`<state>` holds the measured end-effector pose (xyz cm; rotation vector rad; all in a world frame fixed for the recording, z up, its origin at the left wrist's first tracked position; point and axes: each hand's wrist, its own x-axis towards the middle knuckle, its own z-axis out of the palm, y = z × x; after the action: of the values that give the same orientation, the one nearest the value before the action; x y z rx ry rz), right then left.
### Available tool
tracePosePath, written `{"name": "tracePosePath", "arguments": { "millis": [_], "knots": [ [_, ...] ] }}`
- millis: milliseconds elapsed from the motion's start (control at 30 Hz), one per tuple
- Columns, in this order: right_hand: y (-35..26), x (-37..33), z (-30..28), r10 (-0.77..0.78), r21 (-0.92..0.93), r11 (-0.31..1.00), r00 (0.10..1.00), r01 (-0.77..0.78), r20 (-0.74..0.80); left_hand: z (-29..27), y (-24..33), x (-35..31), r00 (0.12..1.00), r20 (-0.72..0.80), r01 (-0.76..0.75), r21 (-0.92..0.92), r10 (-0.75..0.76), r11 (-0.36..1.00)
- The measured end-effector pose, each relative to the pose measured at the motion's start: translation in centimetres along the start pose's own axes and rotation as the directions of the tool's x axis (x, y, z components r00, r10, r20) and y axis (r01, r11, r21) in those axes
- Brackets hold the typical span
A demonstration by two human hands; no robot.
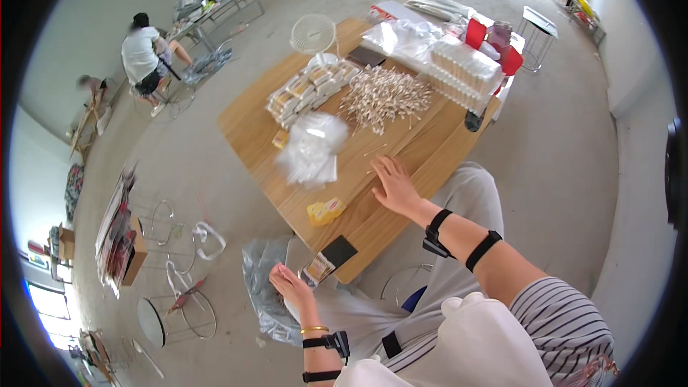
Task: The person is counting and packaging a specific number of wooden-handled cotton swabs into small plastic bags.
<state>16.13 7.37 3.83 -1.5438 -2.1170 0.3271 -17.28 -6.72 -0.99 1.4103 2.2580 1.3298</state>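
Observation:
My right hand [394,185] lies palm down over the wooden table [287,172], its fingers spread near a loose cotton swab [375,150]. Nothing shows in its grip. Beyond it is a big loose heap of cotton swabs [387,100]. My left hand [292,290] is off the table's near left corner with its fingers stretched out. Right beside it is a small pack of swabs [317,270], next to a dark flat rectangle [338,252]; whether the hand touches the pack I cannot tell. A yellow wrapper [326,211] lies between my hands, farther in.
Clear plastic bags [312,147] and stacked swab packs [308,89] sit left of the heap. A white fan [313,36] stands behind. Large bundled packs [462,68] fill the far right. A grey plastic bag [265,279] hangs by my left hand. Other people sit far left.

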Motion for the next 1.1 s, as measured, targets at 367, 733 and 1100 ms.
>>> {"name": "tracePosePath", "arguments": {
  "millis": [367, 733, 1100],
  "knots": [
    [4.4, 4.0, 1.4, 0.117, 0.139, 0.986, 0.983, -0.097, -0.144, 10.9, 16.3, -1.7, 0.688, 0.510, -0.543, -0.109, 0.516, 0.832],
    [7.3, 7.9, 0.1, 0.209, 0.082, 0.976, 0.971, -0.200, -0.118, 17.1, 16.9, -1.4, 0.534, 0.719, -0.733, 0.133, 0.444, 0.667],
    [6.0, 6.9, 0.8, 0.260, -0.146, 0.953, 0.964, -0.266, -0.057, 14.9, 16.4, -3.7, 0.537, 0.727, -0.732, 0.148, 0.429, 0.665]
  ]
}}
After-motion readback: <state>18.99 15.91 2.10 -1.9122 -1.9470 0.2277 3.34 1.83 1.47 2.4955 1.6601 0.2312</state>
